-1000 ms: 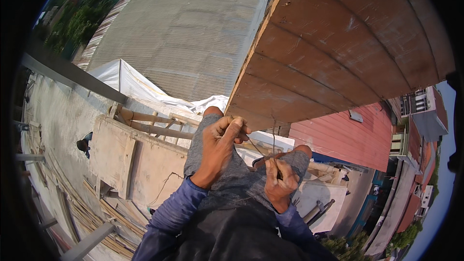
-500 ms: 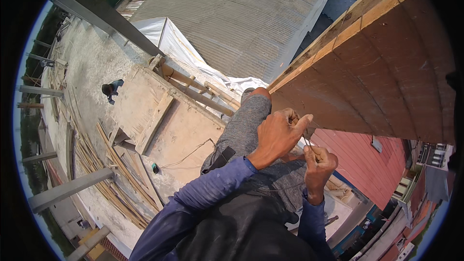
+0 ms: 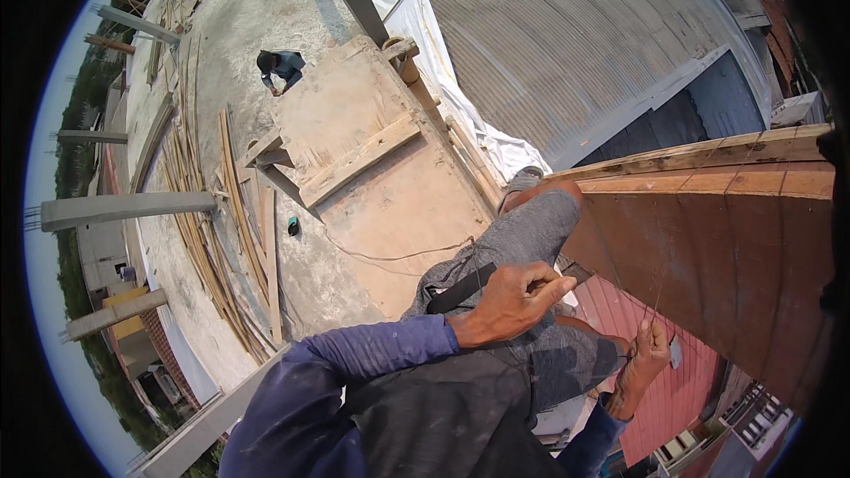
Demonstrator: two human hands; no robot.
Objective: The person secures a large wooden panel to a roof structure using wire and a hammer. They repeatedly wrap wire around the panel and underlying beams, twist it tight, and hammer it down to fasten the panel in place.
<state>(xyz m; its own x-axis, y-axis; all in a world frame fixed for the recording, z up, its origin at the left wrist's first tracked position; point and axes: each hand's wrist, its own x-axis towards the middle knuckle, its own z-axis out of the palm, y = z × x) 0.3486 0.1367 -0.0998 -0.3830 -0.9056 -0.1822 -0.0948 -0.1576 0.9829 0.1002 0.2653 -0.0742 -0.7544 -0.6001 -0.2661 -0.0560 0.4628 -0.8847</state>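
My left hand [image 3: 512,305] is closed in a pinch above my lap, thumb pointing right. What its fingers hold, if anything, is too small to make out. Farther right and lower, my right hand [image 3: 644,358] pinches a thin wire [image 3: 656,301], which rises from the fingertips in front of a brown wooden panel [image 3: 717,274]. Dark thin lines run across the panel's face and over its timber edge [image 3: 699,182]. Under my left hand lies my grey-trousered leg, with a black strap [image 3: 460,290] across it.
A pale plywood platform [image 3: 390,212] with a timber batten [image 3: 361,159] lies to my left. Another person [image 3: 282,69] is below, beyond it. Long wooden strips [image 3: 199,239] cover the floor. Corrugated grey roofing [image 3: 567,44] and a red roof [image 3: 611,301] lie lower down.
My hands were close together at the wire; now they are apart, the right one farther right and lower. The view has turned, so the panel appears lower and the platform farther right.
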